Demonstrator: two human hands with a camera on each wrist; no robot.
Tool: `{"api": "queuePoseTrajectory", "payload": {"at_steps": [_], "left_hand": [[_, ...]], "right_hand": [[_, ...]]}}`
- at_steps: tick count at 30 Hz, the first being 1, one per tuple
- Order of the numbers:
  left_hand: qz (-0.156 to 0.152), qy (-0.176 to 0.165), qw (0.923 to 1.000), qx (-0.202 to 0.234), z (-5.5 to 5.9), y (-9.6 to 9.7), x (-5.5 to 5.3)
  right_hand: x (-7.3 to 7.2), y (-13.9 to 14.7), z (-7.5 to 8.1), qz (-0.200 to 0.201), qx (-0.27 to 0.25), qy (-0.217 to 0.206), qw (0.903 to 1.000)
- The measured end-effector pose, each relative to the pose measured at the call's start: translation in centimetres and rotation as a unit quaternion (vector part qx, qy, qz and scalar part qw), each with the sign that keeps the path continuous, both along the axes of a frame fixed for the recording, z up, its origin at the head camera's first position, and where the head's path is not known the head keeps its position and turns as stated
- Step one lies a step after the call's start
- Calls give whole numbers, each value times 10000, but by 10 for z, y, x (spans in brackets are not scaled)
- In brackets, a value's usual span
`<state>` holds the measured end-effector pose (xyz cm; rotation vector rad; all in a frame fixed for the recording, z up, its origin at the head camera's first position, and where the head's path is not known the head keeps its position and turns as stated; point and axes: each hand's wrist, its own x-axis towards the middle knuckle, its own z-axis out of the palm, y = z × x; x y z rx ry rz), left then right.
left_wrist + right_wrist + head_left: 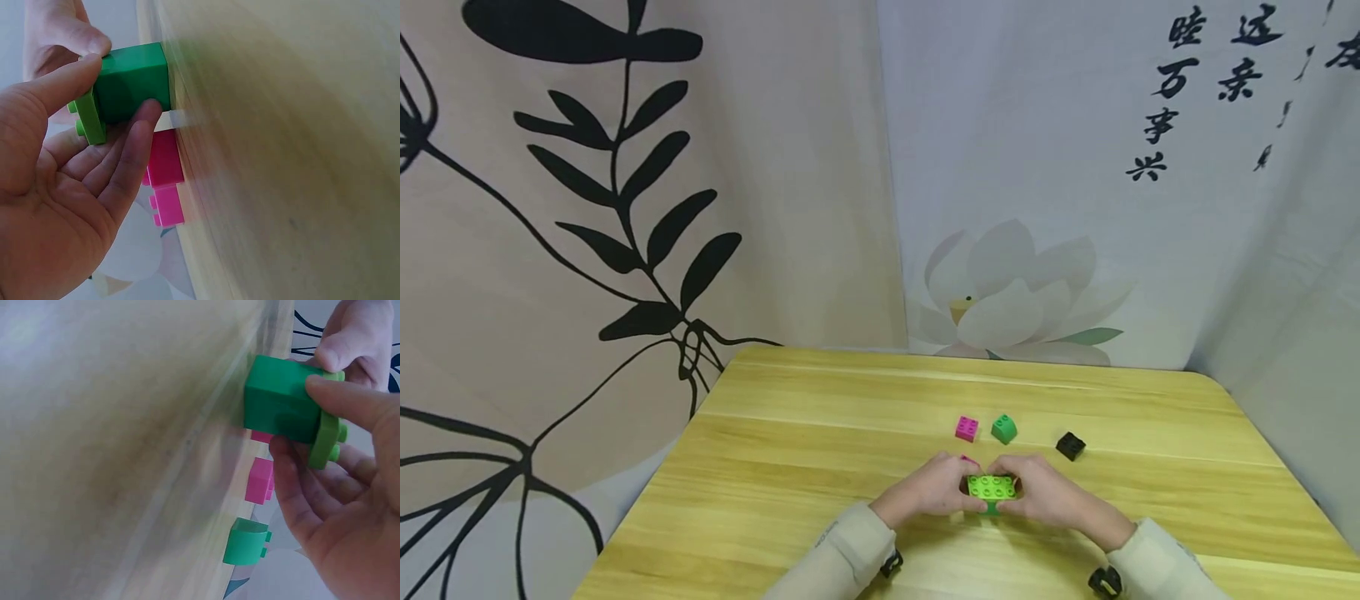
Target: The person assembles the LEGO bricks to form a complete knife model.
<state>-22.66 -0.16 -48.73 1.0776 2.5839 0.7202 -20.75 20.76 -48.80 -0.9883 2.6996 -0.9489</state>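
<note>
My left hand (936,486) and right hand (1045,492) face each other, gripping the two ends of a stack of toy bricks. On top of it sits a thin lime-green brick (991,486) with studs up. Below that is a taller dark green brick (134,81), its base right at the tabletop. In the left wrist view, the left thumb presses the lime-green brick's edge while fingers curl at the dark green one's side. In the right wrist view, the right thumb and fingers pinch the stack likewise. The fingers partly hide the stack's ends.
Beyond the hands stand a small pink brick (967,429), a green brick with a curved side (245,542) and a black brick (1071,446). Another pink brick (165,159) is close behind the stack, mostly hidden in the head view. The wooden table (820,408) ends at a printed curtain.
</note>
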Motion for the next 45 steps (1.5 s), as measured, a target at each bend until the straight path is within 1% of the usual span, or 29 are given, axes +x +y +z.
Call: {"api": "queuePoseTrajectory", "payload": {"at_steps": [3, 5, 7, 9, 11, 15, 17, 20, 23, 25, 30, 34, 38, 41, 45], "left_hand": [[13, -42, 10000, 75, -1, -1, 0], [4, -189, 9996, 208, -1, -3, -1], [-19, -405, 9985, 380, 0, -6, -1], [-4, -593, 9969, 512, 2, -9, -2], [10, -690, 9956, 632, 4, -13, -4], [178, -701, 9941, 814, 7, -19, -8], [297, -654, 9936, 876, 6, -21, -11], [426, -328, 9954, 794, 5, -22, -16], [501, 51, 9969, 611, 2, -22, -20], [557, 164, 9973, 460, 1, -21, -21], [649, 129, 9977, 122, -3, -18, -25], [521, 191, 9984, -134, -6, -14, -28], [358, 25, 9992, -160, -8, -10, -31], [308, -70, 9994, -164, -9, -8, -33], [261, 88, 9993, -237, -10, -7, -35]], "right_hand": [[0, -1, -2, 9, 127, 42, 9999], [0, -2, -2, 3, 167, 30, 9999], [0, -2, -1, 4, 140, -25, 9999], [0, -1, 1, -7, 147, -54, 9999], [1, 0, 1, -14, 127, -43, 9999], [1, 3, 2, -68, 150, -28, 9999], [0, 4, 2, -84, 160, -61, 9998], [0, 6, 1, -108, 159, -89, 9998], [-1, 7, -1, -131, 147, -88, 9998], [-2, 8, -1, -131, 155, -58, 9998], [-3, 11, -2, -107, 134, -82, 9998], [-2, 13, -2, -116, 132, -76, 9998], [-2, 15, -1, -110, 100, -88, 9999], [-3, 15, -1, -110, 108, -123, 9998], [-4, 15, -1, -110, 123, -151, 9997]]}}
